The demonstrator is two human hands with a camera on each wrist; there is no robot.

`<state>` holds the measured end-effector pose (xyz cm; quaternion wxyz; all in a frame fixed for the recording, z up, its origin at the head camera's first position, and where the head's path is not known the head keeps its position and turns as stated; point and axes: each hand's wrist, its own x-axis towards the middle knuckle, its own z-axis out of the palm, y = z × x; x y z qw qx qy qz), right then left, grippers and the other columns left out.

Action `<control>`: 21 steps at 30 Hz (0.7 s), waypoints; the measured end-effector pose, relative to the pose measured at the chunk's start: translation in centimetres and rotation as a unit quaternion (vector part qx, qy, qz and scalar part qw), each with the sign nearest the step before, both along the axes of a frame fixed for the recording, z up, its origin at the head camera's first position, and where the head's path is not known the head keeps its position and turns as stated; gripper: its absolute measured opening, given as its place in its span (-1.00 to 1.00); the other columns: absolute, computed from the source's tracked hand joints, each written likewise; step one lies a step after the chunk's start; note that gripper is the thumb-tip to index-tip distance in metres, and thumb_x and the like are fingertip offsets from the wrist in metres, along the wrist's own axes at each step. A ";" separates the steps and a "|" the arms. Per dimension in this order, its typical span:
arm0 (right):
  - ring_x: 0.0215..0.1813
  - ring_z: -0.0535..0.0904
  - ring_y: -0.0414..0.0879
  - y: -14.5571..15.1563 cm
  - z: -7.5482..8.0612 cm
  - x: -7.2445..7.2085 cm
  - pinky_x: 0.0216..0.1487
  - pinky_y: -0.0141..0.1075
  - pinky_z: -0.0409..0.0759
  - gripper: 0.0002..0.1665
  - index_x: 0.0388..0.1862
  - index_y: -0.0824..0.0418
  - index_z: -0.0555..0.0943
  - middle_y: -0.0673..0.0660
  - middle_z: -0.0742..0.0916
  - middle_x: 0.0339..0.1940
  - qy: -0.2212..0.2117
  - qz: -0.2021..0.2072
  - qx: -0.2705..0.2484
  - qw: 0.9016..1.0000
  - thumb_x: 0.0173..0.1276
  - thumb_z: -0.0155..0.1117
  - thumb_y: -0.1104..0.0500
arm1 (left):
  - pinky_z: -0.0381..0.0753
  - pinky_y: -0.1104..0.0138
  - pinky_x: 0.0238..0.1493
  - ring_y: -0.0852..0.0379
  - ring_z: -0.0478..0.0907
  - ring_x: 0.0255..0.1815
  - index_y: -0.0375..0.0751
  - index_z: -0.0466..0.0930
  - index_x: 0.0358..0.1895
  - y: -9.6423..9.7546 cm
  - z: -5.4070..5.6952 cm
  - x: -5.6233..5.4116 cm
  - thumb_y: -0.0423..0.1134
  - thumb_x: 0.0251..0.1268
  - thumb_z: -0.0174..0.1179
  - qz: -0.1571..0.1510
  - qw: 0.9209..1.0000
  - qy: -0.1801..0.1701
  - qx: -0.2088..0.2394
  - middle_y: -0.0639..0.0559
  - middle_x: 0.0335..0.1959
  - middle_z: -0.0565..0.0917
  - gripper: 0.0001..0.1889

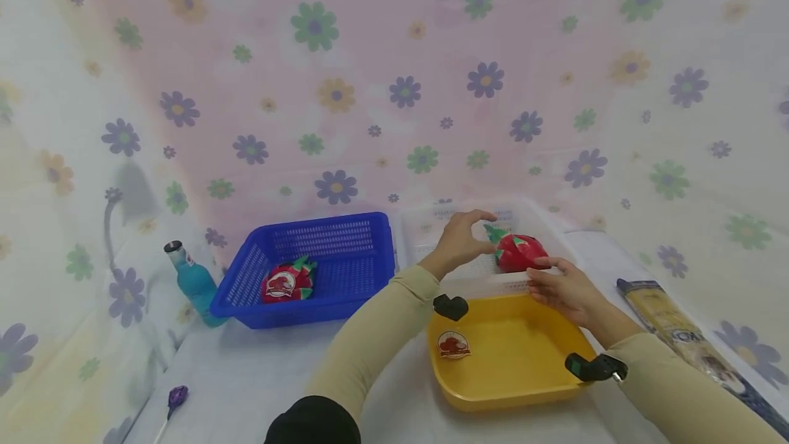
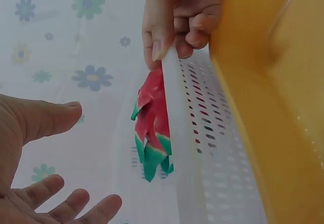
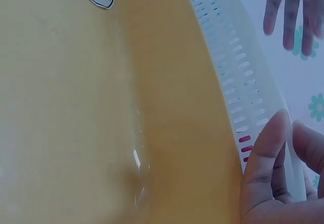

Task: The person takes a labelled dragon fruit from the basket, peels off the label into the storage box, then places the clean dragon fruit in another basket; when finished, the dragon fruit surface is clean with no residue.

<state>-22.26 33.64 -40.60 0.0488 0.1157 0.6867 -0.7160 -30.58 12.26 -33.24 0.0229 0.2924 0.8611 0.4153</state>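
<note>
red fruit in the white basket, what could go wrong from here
The left hand is open beside the red fruit, not gripping it, so the fruit might roll if the white basket tilts. The right hand pinches that basket's rim; a tug there could tip or slide it. The yellow tray sits close in front, so a sliding basket might bump it.

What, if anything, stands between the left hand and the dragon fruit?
Nothing visible: only open space separates the left hand from the dragon fruit. The white basket, pinched at its rim by the right hand, has its wall on the fruit's other side.
</note>
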 end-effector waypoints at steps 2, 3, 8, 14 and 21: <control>-0.20 0.70 -0.18 0.0 0.2 0.0 -0.04 -0.44 0.69 -0.17 0.39 0.05 0.14 -0.10 0.70 -0.24 -0.001 0.000 0.001 1.000 0.30 0.37 -0.06 | 0.61 0.17 0.18 -0.03 0.48 0.28 0.10 0.55 0.23 -1.2 -0.1 0.6 -0.22 0.23 0.35 -0.009 1.000 -0.007 0.009 0.02 0.39 0.43 -0.52; -0.20 0.70 -0.19 -0.1 0.2 0.0 -0.03 -0.44 0.68 -0.15 0.40 0.04 0.13 -0.11 0.69 -0.24 -0.004 -0.002 0.004 1.000 0.29 0.38 -0.07 | 0.65 0.21 0.10 -0.02 0.53 0.22 0.09 0.55 0.22 -1.8 -0.2 1.0 -0.21 0.24 0.34 -0.010 1.000 -0.014 0.018 0.00 0.37 0.44 -0.54; -0.16 0.71 -0.17 -0.1 0.3 0.0 -0.03 -0.42 0.69 -0.08 0.44 0.08 0.09 -0.11 0.69 -0.21 -0.007 0.004 0.017 1.000 0.28 0.38 -0.09 | 0.71 0.36 -0.17 0.07 0.66 -0.05 0.06 0.58 0.18 -5.1 -1.2 3.7 -0.17 0.28 0.32 0.001 0.997 -0.060 0.055 -0.05 0.23 0.58 -0.61; -0.18 0.70 -0.15 0.0 0.2 -0.3 -0.06 -0.40 0.70 0.01 0.49 0.20 0.01 -0.10 0.71 -0.24 -0.002 0.016 0.051 0.999 0.31 0.33 -0.14 | 0.72 0.32 -0.19 0.17 0.61 -0.15 0.07 0.60 0.11 -9.5 -2.8 6.6 -0.13 0.25 0.34 0.036 0.989 -0.115 0.085 -0.06 0.12 0.65 -0.65; -0.20 0.69 -0.16 -0.5 0.4 -0.3 -0.08 -0.42 0.70 -0.11 0.50 0.18 0.02 -0.14 0.72 -0.28 -0.008 0.008 0.061 0.998 0.41 0.24 -0.09 | 0.69 0.32 -0.25 0.15 0.59 -0.21 -0.11 0.63 0.03 -14.7 -6.3 9.0 -0.20 0.26 0.33 0.072 0.978 -0.154 0.121 -0.13 0.04 0.67 -0.71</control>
